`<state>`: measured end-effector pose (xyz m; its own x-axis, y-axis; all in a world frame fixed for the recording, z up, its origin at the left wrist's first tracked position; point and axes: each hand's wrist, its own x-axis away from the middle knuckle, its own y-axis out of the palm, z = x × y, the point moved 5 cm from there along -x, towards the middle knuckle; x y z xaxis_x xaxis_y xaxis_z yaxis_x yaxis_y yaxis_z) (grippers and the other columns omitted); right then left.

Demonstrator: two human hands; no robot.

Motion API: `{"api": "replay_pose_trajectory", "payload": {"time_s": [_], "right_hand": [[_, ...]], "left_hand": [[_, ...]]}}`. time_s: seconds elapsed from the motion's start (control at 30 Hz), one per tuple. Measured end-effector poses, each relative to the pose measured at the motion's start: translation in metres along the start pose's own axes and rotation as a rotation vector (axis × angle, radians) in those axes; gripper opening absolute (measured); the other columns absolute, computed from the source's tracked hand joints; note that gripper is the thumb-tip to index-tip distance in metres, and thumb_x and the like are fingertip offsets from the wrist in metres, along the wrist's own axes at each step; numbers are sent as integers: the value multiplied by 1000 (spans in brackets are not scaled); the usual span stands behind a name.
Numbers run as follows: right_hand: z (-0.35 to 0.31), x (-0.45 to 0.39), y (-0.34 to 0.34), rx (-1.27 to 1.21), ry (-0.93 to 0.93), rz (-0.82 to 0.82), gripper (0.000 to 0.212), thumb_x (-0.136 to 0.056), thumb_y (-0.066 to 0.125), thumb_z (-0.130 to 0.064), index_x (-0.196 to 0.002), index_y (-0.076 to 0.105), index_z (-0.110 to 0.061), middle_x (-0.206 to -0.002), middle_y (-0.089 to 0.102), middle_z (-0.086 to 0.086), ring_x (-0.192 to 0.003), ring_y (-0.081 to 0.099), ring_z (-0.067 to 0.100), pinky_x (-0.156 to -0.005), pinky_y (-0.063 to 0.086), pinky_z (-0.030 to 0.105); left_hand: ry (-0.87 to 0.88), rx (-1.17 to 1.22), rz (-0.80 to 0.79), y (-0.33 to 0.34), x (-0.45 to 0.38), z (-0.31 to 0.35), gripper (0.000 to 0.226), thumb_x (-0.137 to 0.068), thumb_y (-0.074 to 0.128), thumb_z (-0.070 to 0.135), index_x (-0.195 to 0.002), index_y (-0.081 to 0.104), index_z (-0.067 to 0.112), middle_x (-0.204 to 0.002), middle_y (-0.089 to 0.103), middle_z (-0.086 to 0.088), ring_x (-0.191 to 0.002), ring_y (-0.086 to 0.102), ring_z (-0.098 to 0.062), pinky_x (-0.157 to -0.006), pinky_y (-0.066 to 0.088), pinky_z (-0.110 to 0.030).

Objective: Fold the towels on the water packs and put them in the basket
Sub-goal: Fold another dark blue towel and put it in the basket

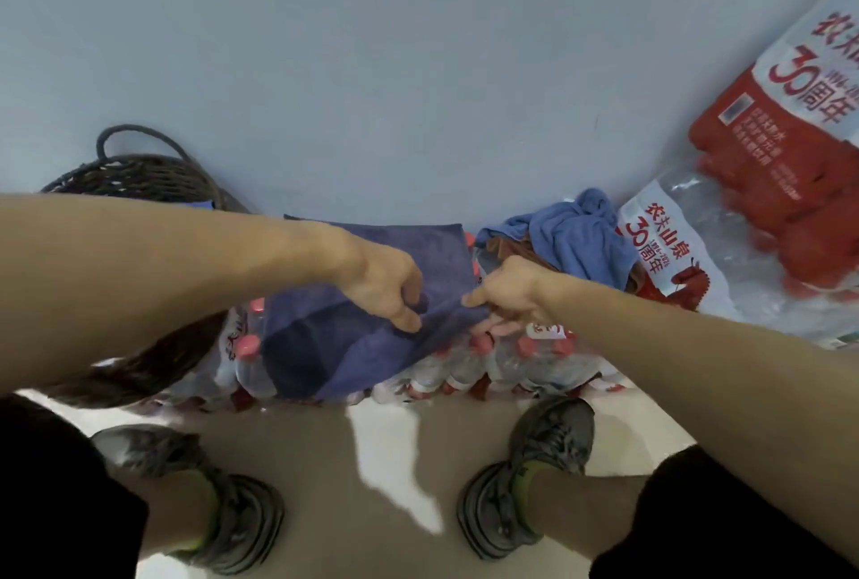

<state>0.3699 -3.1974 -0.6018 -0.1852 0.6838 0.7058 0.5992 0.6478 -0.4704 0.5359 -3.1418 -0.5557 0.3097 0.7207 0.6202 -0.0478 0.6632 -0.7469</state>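
Observation:
A dark blue towel (353,336) lies spread over the shrink-wrapped water packs (511,364) in front of my feet. My left hand (390,285) pinches a fold near the towel's middle, fingers curled into the cloth. Just to its right, my right hand (506,295) grips the towel's right edge between thumb and fingers. A crumpled light blue towel (576,234) sits on the packs at the back right, with a brown cloth (506,248) partly under it. The dark woven basket (135,174) stands at the back left, mostly hidden behind my left forearm.
A blue-grey wall (418,67) rises right behind the packs. More water packs with red and white labels (790,150) are stacked at the right. My two grey shoes (534,476) stand on the pale floor close to the packs.

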Motion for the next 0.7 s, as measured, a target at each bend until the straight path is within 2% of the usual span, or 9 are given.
{"api": "replay_pose_trajectory", "payload": {"time_s": [0.07, 0.17, 0.23, 0.33, 0.43, 0.5, 0.6, 0.67, 0.7], "right_hand": [[-18, -1, -5, 77, -85, 40, 23, -90, 68, -12, -71, 54, -9, -47, 59, 3, -44, 62, 17, -56, 56, 33], [-32, 1, -1, 22, -166, 13, 17, -90, 66, -10, -74, 60, -14, -71, 63, 8, -62, 64, 24, -59, 55, 34], [-35, -2, 10, -206, -157, -99, 13, -92, 64, -9, -82, 68, -16, -81, 69, 7, -67, 69, 20, -62, 58, 31], [-41, -9, 21, -294, -120, -295, 25, -97, 52, -4, -97, 73, -17, -90, 76, 3, -78, 73, 15, -73, 58, 31], [-51, -13, 13, -371, -142, -327, 44, -92, 39, 11, -107, 72, -15, -89, 76, 1, -73, 71, 11, -58, 54, 24], [-54, -13, 6, -366, -186, -309, 40, -90, 48, 12, -102, 73, -17, -85, 76, 0, -68, 69, 8, -52, 51, 21], [-50, -12, -3, -337, -187, -199, 31, -83, 69, 6, -107, 72, -14, -84, 76, 5, -74, 72, 14, -59, 53, 23], [-44, -11, -4, -314, -175, -157, 29, -81, 76, -2, -109, 70, -9, -75, 74, 8, -66, 70, 17, -55, 50, 24], [-42, -11, -2, -270, -190, -140, 24, -82, 78, -9, -104, 71, -9, -70, 72, 7, -62, 67, 17, -56, 48, 26]], "left_hand": [[-12, -45, -41, -8, 12, -6, 53, -90, 58, 53, -127, 58, 16, -126, 63, 1, -111, 59, -23, -86, 45, -24], [-7, -72, -62, -6, 12, -9, 59, -89, 57, 57, -132, 52, 17, -128, 59, 1, -115, 57, -24, -91, 45, -26], [43, 58, 35, 5, 0, -9, 49, -88, 60, 56, -118, 57, 17, -108, 64, 3, -99, 61, -21, -82, 49, -28], [30, 301, 233, 14, -18, -14, 38, -82, 67, 56, -88, 52, 22, -81, 58, 8, -70, 55, -8, -57, 40, -21], [-43, 462, 430, 5, -32, -25, 37, -77, 74, 51, -83, 48, 25, -77, 57, 10, -66, 53, -4, -53, 37, -22], [-50, 573, 471, -5, -37, -30, 36, -75, 80, 43, -86, 54, 21, -76, 60, 9, -66, 55, -8, -55, 41, -25], [-21, 705, 416, -7, -41, -32, 26, -76, 82, 27, -91, 65, 16, -77, 70, 1, -67, 63, -14, -65, 51, -29], [-36, 742, 379, -3, -45, -33, 10, -81, 77, 21, -83, 68, 17, -66, 66, 5, -60, 58, -10, -62, 50, -24], [-55, 754, 355, -1, -47, -33, 12, -84, 74, 20, -75, 67, 17, -63, 63, 4, -59, 56, -10, -61, 48, -24]]}}
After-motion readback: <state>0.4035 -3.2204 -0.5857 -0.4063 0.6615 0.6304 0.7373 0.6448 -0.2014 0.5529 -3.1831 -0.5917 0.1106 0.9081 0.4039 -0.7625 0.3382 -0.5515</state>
